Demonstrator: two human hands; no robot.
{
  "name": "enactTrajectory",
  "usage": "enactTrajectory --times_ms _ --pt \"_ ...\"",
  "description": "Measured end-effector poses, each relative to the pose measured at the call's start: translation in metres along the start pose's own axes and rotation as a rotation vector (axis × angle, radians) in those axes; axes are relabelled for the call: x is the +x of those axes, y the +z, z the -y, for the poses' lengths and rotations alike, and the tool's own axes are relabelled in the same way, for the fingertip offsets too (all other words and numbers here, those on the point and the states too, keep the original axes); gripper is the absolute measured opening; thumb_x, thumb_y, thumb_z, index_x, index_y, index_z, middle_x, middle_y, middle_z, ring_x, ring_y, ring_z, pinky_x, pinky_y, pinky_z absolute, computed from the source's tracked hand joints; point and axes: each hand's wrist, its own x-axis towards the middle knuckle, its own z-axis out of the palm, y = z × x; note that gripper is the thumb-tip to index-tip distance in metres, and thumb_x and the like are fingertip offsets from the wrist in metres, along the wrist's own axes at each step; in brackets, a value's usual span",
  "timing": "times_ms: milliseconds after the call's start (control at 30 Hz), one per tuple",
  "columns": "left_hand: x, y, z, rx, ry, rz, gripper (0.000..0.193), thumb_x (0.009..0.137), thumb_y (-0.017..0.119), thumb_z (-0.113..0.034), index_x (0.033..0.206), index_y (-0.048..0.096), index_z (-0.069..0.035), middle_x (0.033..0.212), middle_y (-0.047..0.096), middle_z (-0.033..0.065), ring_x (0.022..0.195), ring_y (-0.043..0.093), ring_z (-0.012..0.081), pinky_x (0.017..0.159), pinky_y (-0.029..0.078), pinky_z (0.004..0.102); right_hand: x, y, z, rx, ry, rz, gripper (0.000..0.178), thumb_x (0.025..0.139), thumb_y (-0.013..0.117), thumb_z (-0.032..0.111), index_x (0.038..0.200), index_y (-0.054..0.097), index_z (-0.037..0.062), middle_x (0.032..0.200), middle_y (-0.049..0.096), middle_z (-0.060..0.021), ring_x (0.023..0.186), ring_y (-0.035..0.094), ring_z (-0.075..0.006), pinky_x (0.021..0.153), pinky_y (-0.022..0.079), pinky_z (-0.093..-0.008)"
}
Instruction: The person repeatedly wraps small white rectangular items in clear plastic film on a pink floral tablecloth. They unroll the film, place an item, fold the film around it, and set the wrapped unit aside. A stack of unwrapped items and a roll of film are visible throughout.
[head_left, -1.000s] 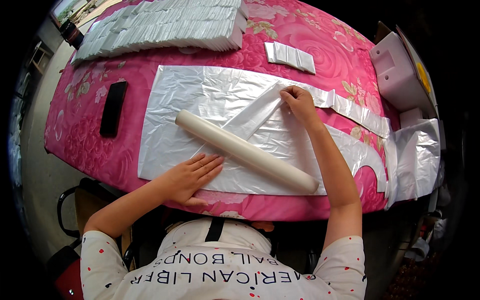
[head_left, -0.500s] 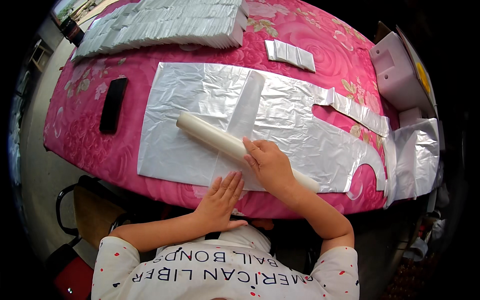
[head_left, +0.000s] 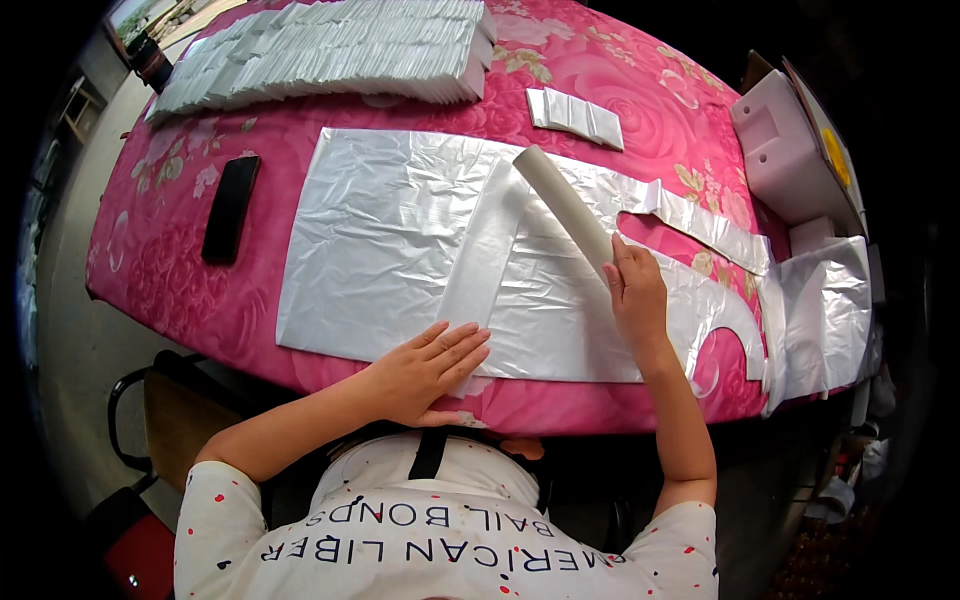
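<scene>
A shiny white plastic sheet (head_left: 360, 240) with curved cut-outs at its right end lies spread over the table. A paler band (head_left: 482, 235) crosses its middle. My right hand (head_left: 637, 285) is closed around a long whitish tube (head_left: 565, 200), which slants with its far end toward the back left. The tube's near part is hidden by my hand and wrist. Along the sheet's near edge my left hand (head_left: 430, 370) lies flat, fingers stretched out, holding nothing.
A pink flowered cloth (head_left: 150, 290) covers the table. Folded white packets (head_left: 330, 55) are stacked at the back left, with a few more packets (head_left: 575, 115) nearby. A black phone (head_left: 231, 210) lies left; a white foam box (head_left: 795, 140) and crumpled plastic (head_left: 825, 320) stand right.
My right hand has moved right and away from me with the tube, which has swung steeper and off the sheet's middle. My left hand has shifted slightly left.
</scene>
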Motion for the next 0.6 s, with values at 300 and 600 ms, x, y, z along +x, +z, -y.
enactTrajectory --times_ms 300,600 --pt "-0.003 0.048 -0.045 0.214 -0.122 -0.062 0.066 0.07 0.06 -0.027 0.129 0.043 -0.001 0.138 0.036 0.0184 0.131 0.03 0.0305 0.106 0.021 0.0463 -0.02 0.021 0.084 0.247 -0.486 0.235 0.045 0.072 0.068 0.014 0.115 0.059 0.0148 0.102 0.057 -0.0042 0.091 0.054 -0.0248 0.08 0.045 -0.0364" --pt "-0.005 0.055 -0.05 0.271 -0.141 -0.093 0.051 0.082 0.043 -0.018 0.131 0.042 -0.002 0.14 0.035 0.0188 0.13 0.034 0.0302 0.105 0.025 0.0453 0.082 0.075 0.06 0.195 -0.403 0.023 0.033 0.075 0.067 0.016 0.108 0.063 0.0162 0.097 0.061 -0.0016 0.089 0.055 -0.0221 0.079 0.045 -0.036"
